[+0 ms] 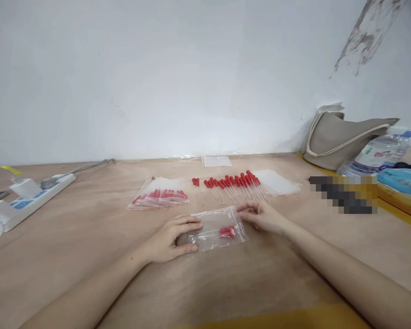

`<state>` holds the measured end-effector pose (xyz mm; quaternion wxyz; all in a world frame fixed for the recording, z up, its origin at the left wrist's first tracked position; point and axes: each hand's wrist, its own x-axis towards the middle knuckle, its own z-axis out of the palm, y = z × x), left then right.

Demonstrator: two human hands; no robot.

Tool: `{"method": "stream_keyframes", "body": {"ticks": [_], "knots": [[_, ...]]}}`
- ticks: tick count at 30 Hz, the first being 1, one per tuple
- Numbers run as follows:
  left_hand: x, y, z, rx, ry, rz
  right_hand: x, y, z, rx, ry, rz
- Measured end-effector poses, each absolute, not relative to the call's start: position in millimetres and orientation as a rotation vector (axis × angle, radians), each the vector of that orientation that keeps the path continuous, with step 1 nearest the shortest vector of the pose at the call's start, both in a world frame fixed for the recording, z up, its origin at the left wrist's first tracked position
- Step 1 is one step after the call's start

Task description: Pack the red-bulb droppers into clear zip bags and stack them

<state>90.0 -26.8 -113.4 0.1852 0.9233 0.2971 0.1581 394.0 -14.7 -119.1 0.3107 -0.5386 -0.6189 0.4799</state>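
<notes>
A small clear zip bag (219,228) lies on the wooden table (89,256) with red-capped droppers inside it. My left hand (173,238) rests on the bag's left end, thumb and fingers pressing it flat. My right hand (263,215) pinches the bag's upper right corner with curled fingers. Just beyond the hands lies a row of several loose red-capped glass droppers (234,185). A pile of filled bags (160,196) sits to the left of that row.
Empty clear bags (277,183) lie right of the droppers, one more (216,161) by the wall. A white power strip (30,196) is at far left. A grey tote bag (342,137), a water bottle (380,153) and a blue packet (402,180) stand at right.
</notes>
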Motion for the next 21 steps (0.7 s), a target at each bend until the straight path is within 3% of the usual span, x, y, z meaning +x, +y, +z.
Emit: {"method": "stream_keyframes", "body": {"ticks": [4, 8, 14, 21], "knots": [[90, -28, -111, 2.662, 0.847, 0.359, 383, 8, -105, -1.467, -1.801, 0.713], [91, -29, -112, 2.697, 0.835, 0.335, 335, 38, -89, -1.53, -1.995, 0.465], [92, -31, -112, 2.699, 0.84, 0.339, 257, 90, -86, -1.811, -1.957, 0.466], [93, -31, -111, 2.696, 0.842, 0.338, 241, 105, -95, -1.914, -1.853, 0.531]]}}
